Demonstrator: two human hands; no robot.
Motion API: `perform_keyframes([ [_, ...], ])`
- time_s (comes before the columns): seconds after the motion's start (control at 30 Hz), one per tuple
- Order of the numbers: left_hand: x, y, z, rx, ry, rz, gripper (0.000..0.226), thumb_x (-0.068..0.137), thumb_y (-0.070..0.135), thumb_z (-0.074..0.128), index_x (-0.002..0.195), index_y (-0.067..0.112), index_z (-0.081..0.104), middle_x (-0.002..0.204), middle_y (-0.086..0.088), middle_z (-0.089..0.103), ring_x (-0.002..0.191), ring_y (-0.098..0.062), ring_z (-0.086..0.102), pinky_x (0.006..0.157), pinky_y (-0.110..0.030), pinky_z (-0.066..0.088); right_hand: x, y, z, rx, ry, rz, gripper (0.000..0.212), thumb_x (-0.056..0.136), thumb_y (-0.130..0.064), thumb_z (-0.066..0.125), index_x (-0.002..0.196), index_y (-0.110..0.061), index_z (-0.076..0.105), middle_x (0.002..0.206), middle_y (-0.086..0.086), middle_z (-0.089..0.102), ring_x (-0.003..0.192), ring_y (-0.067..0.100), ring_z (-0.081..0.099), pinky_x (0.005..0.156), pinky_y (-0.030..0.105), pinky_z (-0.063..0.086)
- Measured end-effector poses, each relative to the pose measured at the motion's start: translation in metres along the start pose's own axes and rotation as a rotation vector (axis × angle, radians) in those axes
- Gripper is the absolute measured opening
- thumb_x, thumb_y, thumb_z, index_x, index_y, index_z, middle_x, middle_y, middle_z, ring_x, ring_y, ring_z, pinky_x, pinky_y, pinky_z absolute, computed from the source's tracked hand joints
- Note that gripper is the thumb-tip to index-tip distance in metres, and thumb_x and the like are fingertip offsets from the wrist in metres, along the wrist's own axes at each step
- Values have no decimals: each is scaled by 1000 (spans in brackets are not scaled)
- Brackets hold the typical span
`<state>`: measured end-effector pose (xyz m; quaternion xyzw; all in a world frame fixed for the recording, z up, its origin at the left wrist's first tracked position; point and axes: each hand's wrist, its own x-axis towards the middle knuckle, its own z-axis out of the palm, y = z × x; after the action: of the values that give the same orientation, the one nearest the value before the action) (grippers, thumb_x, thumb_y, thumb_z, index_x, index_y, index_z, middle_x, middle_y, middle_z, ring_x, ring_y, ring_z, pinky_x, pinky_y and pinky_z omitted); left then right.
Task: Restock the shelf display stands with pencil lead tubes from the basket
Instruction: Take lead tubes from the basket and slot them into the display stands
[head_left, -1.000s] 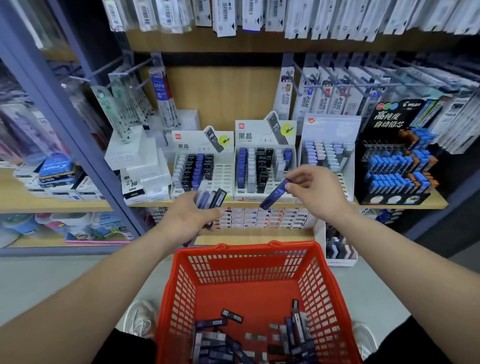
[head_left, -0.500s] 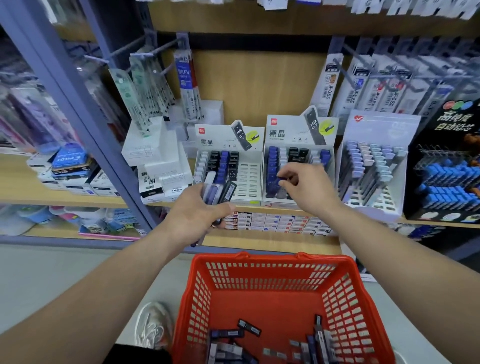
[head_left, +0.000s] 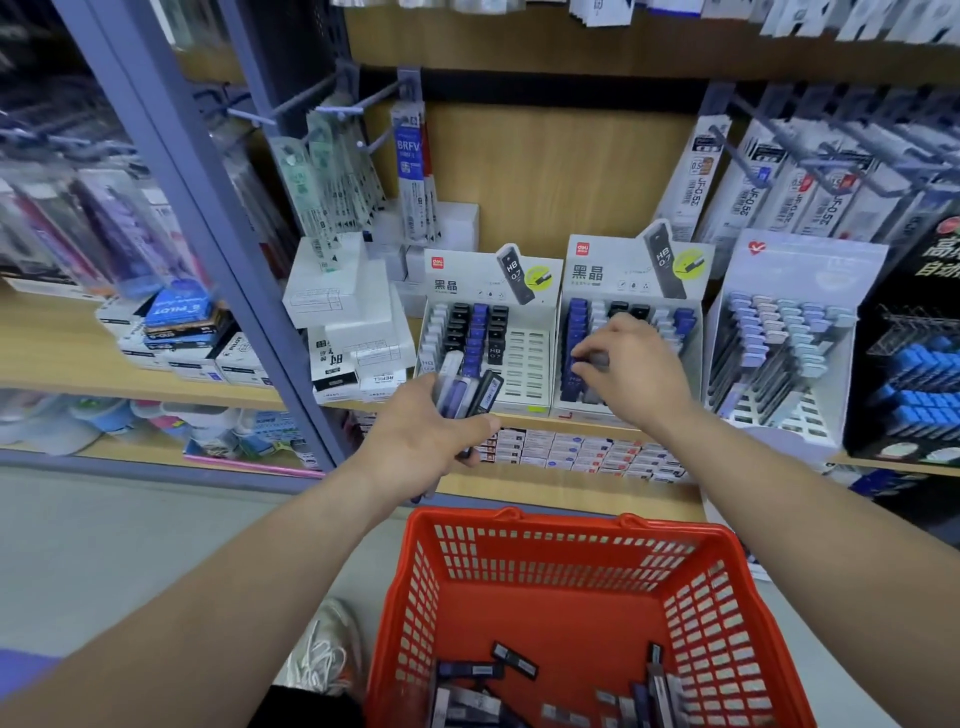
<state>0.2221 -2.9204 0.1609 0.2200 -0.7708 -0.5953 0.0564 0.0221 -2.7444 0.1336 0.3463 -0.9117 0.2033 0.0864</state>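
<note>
At the right stand (head_left: 628, 332), right hand (head_left: 631, 371) fingers on a tube (blue), left hand (head_left: 426, 434) gripping spare tubes (head_left: 467, 392)

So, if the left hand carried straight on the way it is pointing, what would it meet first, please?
Most likely the left display stand: the left hand points its bunch of lead tubes up toward its lower front rows. Depth is unclear, so the gap cannot be judged.

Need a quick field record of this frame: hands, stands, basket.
left hand: holds a fan of lead tubes in front of the left stand
right hand: fingertips at a slot of the right stand, pinching a tube, partly hidden
left stand: right columns empty
basket: red, below the shelf, loose tubes on its floor
</note>
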Motion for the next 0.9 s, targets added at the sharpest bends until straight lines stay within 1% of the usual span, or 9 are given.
perform_keyframes([
  [0.1, -1, 3, 4, -14, -10, -8, 23, 88, 22, 80, 96, 17, 60, 68, 6, 69, 56, -9, 68, 44, -18, 45, -11, -18, -12, 203, 55, 9, 17, 92, -31, 69, 109, -29, 74, 99, -9, 62, 92, 12, 58, 79, 27, 46],
  [0.17, -4, 5, 10, 3, -31, 6, 21, 89, 22, 79, 92, 19, 59, 64, 4, 68, 50, -8, 63, 45, -22, 45, -25, -36, -26, 541, -84, 16, 14, 96, -30, 64, 105, -36, 72, 91, -12, 69, 79, 6, 64, 71, 19, 47],
  [0.27, -10, 10, 20, 58, -120, 7, 25, 89, 26, 79, 98, 16, 58, 61, -2, 68, 54, -19, 58, 53, -33, 44, -52, -56, -39, 741, -280, 18, 11, 99, -31, 61, 98, -31, 72, 86, -8, 72, 71, 11, 70, 66, 30, 57],
  [0.33, -15, 12, 30, 93, -194, 8, 31, 87, 27, 79, 105, 12, 59, 61, -1, 68, 47, -14, 58, 46, -27, 43, -66, -60, -45, 752, -293, 45, 19, 97, -34, 63, 87, -19, 68, 75, -3, 71, 63, 17, 70, 63, 36, 58],
  [0.4, -21, 13, 38, 107, -249, 25, 35, 87, 27, 80, 111, 11, 60, 61, 0, 68, 47, -11, 60, 47, -24, 43, -77, -55, -53, 802, -337, 100, 25, 95, -37, 66, 83, -15, 64, 69, 5, 71, 56, 21, 69, 56, 31, 55],
  [0.57, -26, 13, 45, 159, -323, 37, 36, 87, 36, 79, 112, 20, 60, 71, -5, 73, 57, -17, 61, 57, -38, 48, -92, -47, -70, 984, -455, 202, 30, 86, -40, 73, 84, -11, 64, 72, 15, 73, 61, 29, 73, 56, 28, 56],
  [0.73, -23, 17, 41, 99, -291, 57, 41, 83, 38, 82, 111, 17, 62, 68, -2, 73, 49, -23, 56, 39, -25, 42, -89, -47, -69, 1061, -431, 299, 17, 91, -22, 73, 76, -17, 66, 75, 20, 73, 66, 31, 74, 59, 30, 58],
  [0.83, -19, 16, 35, 126, -264, 31, 45, 80, 44, 83, 109, 18, 60, 70, -4, 73, 53, -41, 50, 43, -35, 46, -88, -39, -70, 1161, -417, 338, 11, 91, -9, 71, 82, -13, 67, 80, 21, 73, 72, 31, 74, 64, 31, 60],
  [0.9, -17, 13, 33, 131, -231, 15, 40, 81, 41, 83, 104, 19, 60, 65, -2, 71, 53, -34, 49, 40, -33, 44, -88, -34, -69, 1206, -387, 361, 11, 90, 3, 68, 87, -7, 64, 82, 22, 72, 74, 32, 75, 66, 31, 61],
])
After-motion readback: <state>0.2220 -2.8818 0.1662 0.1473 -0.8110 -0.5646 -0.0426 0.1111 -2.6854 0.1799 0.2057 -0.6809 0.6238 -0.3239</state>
